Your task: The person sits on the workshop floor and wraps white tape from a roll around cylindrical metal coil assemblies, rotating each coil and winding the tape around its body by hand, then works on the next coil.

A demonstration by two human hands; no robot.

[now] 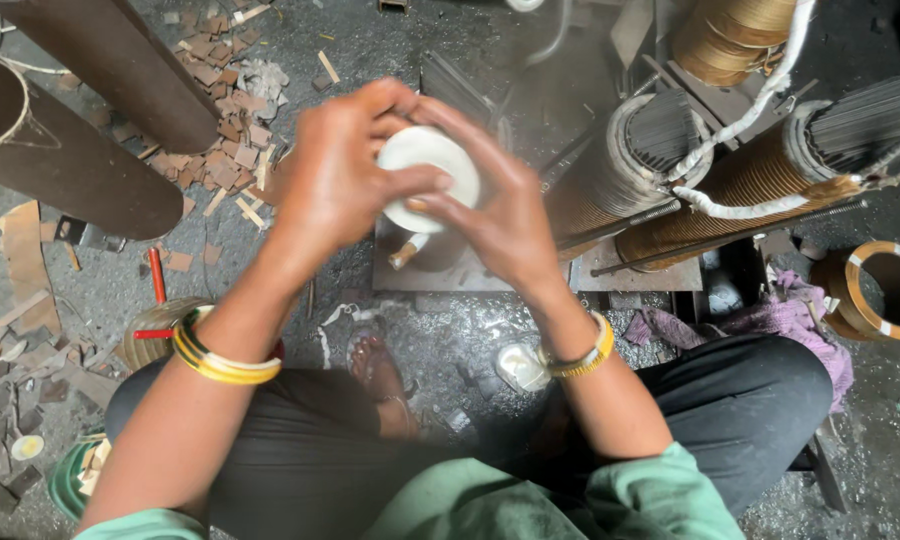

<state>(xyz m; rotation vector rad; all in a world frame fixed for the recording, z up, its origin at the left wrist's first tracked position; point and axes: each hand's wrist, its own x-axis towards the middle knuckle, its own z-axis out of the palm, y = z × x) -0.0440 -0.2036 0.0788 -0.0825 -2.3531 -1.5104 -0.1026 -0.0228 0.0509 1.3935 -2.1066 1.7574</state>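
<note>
Both hands gripped a white tape roll above the littered floor: left hand and right hand closed around it, beside copper-wound coils.

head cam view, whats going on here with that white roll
A person sitting low over a gritty floor holds a white roll of tape up in front of them with both hands. The left hand grips it from one side, and the right hand from the other, fingers pressed on its face. Copper-coloured wound coils lie to the right, dark tubes to the left, with cardboard scraps scattered about. Both wrists carry yellow bangles.
</note>
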